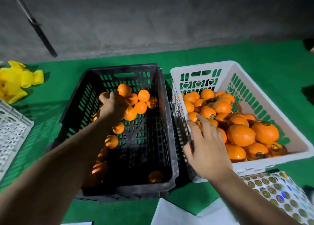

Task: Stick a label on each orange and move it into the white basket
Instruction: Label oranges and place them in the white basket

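A green-covered tabletop (254,58) against a grey wall carries a black crate (163,105) and, beside it, the white basket (246,163), already heaped with labelled oranges. Your left hand (113,105) curls down onto an orange (105,95) in the crate's far pile; whether it is gripped yet cannot be told. Your right hand (205,150), fingers relaxed, rests on the basket's near rim. Lift one fruit cleanly, then reach for the label sheet (275,189).

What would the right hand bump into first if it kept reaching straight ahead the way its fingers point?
Most likely the labelled oranges heaped in the white basket. The right hand hovers over the basket's near-left corner, fingers aimed at the pile, though its height above them is unclear.
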